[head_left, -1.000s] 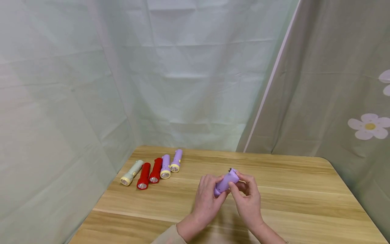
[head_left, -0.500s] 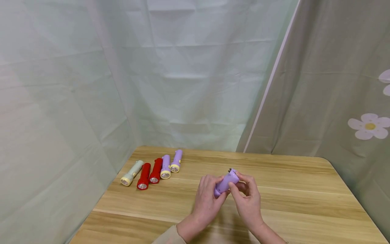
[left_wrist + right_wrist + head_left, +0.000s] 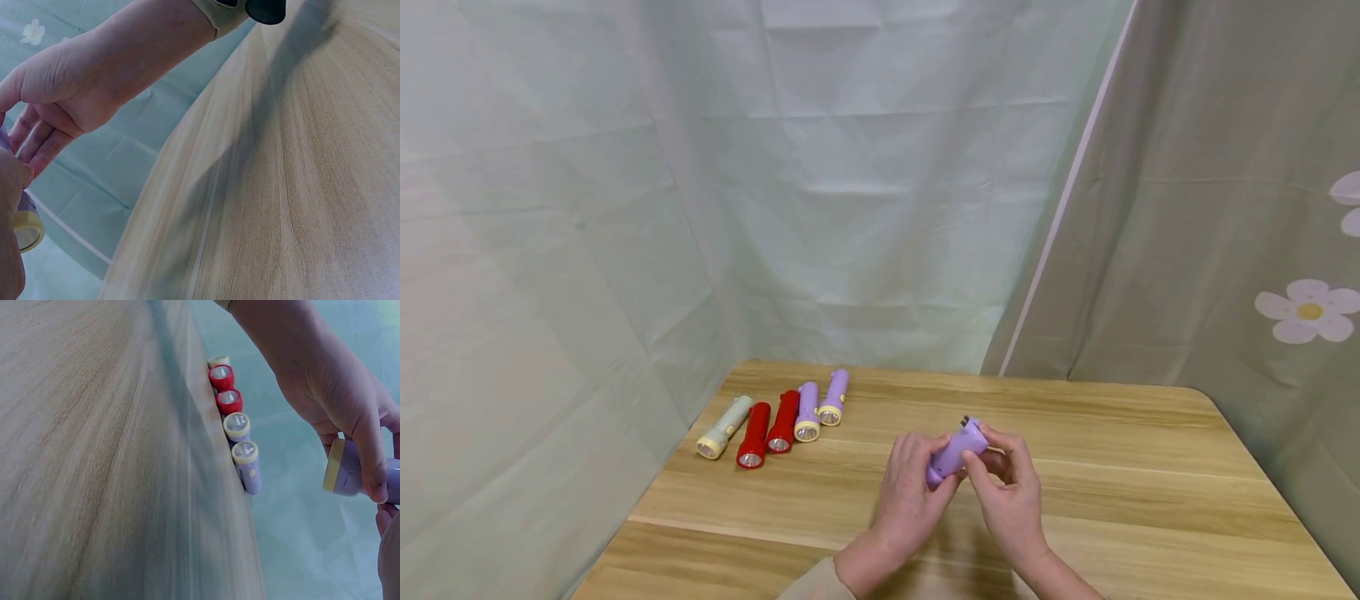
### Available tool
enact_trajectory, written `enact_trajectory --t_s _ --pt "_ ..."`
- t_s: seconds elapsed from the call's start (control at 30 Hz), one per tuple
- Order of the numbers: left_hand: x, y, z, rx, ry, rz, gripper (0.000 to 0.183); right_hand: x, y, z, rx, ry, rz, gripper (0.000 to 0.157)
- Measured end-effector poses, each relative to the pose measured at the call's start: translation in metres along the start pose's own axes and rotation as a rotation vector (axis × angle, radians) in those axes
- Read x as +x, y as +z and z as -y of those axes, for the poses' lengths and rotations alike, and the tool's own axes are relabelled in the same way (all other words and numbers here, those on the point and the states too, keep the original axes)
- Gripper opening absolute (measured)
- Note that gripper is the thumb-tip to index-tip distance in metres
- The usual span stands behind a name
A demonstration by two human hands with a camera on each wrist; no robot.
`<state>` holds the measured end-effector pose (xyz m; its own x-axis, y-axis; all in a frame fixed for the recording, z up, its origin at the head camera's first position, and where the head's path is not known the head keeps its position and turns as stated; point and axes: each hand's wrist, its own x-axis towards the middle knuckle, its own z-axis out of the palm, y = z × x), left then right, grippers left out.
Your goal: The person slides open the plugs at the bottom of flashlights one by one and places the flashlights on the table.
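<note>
Both hands hold one purple flashlight (image 3: 953, 456) over the table, tilted with its far end up to the right. My left hand (image 3: 908, 485) grips its lower-left end, hiding part of it in the head view. My right hand (image 3: 1011, 496) pinches the upper-right end between thumb and fingers. Small dark prongs (image 3: 966, 421) stick out from that upper end. In the right wrist view the pale yellow head (image 3: 333, 465) of the flashlight shows beside the left hand (image 3: 340, 394). The left wrist view shows the right hand (image 3: 69, 94) across from the yellow lens ring (image 3: 29, 231).
A row of flashlights lies at the back left of the wooden table (image 3: 1120, 500): a pale green flashlight (image 3: 727, 425), two red flashlights (image 3: 756, 433) and two purple flashlights (image 3: 808, 404). Their lenses face the front. Light curtains (image 3: 880, 208) hang behind and beside the table.
</note>
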<state>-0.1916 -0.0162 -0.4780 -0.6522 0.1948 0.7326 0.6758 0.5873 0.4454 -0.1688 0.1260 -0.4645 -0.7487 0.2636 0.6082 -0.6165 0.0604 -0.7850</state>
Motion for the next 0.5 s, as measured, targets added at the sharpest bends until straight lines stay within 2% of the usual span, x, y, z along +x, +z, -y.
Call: enact_trajectory --t_s 0.5 --pt "-0.0015 -0.0016 -0.0017 -0.007 -0.031 0.023 0.05 -0.0015 0.0005 0.0013 -0.013 0.014 0.001 0.037"
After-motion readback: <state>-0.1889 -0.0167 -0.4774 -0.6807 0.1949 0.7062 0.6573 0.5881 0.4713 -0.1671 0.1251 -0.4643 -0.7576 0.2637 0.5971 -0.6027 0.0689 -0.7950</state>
